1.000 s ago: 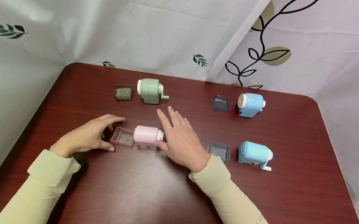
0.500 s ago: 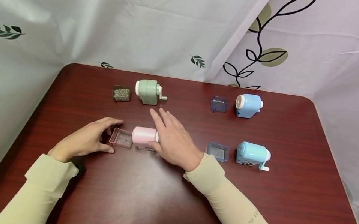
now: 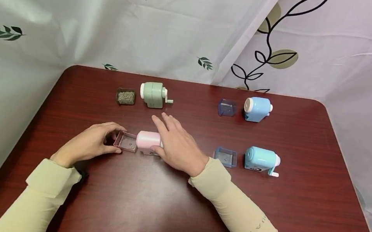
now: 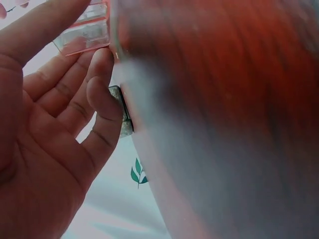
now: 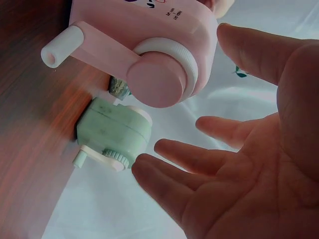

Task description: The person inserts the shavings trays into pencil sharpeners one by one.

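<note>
A pink hand-crank pencil sharpener (image 3: 148, 140) stands upright at the left middle of the table, its clear pink shavings drawer (image 3: 127, 142) out beside it on the left. My left hand (image 3: 88, 142) holds the drawer's outer end, thumb on the near side and fingers on the far side. In the left wrist view the drawer (image 4: 89, 32) shows partly behind the thumb. My right hand (image 3: 180, 146) is spread at the sharpener's crank end, fingers extended. In the right wrist view the thumb (image 5: 249, 52) lies close to the pink body; contact is unclear. The crank (image 5: 99, 45) points sideways there.
Behind stand a green sharpener (image 3: 152, 95) and its drawer (image 3: 125, 103) of shavings. On the right are a blue sharpener (image 3: 257, 109), a light-blue one (image 3: 261, 159) and two drawers, dark blue (image 3: 227, 108) and blue (image 3: 225, 157). A white curtain (image 3: 170, 23) hangs beyond the table.
My left thumb and fingers have come together onto the drawer's end. My right hand has moved left and now covers the pink sharpener's crank end in the head view.
</note>
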A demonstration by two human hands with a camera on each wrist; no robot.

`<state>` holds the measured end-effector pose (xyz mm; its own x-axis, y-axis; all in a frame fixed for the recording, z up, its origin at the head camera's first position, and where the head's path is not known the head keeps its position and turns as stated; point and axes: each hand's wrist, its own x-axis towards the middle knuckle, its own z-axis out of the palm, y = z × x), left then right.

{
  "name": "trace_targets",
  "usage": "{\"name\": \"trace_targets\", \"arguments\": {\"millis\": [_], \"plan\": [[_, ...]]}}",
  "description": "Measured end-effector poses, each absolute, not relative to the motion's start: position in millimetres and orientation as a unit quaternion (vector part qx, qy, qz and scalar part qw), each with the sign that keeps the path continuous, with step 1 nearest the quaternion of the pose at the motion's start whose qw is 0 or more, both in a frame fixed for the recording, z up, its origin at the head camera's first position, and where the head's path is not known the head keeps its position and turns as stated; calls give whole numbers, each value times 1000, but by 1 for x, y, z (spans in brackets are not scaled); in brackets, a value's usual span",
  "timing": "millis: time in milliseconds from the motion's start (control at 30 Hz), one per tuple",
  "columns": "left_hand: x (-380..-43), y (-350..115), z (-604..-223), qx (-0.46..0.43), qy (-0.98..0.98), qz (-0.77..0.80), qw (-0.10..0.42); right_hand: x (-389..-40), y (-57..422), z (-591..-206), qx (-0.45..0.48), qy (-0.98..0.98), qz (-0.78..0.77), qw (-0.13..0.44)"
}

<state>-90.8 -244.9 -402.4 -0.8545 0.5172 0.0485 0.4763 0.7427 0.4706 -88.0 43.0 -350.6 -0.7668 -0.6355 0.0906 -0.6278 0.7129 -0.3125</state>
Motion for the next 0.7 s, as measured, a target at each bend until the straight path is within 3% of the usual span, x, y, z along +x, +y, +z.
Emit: {"name": "trace_targets", "arguments": {"millis": [700], "plan": [[-85,-246,-396,253,936,245,13,-89,42,-352,-402,901,-163,16]]}}
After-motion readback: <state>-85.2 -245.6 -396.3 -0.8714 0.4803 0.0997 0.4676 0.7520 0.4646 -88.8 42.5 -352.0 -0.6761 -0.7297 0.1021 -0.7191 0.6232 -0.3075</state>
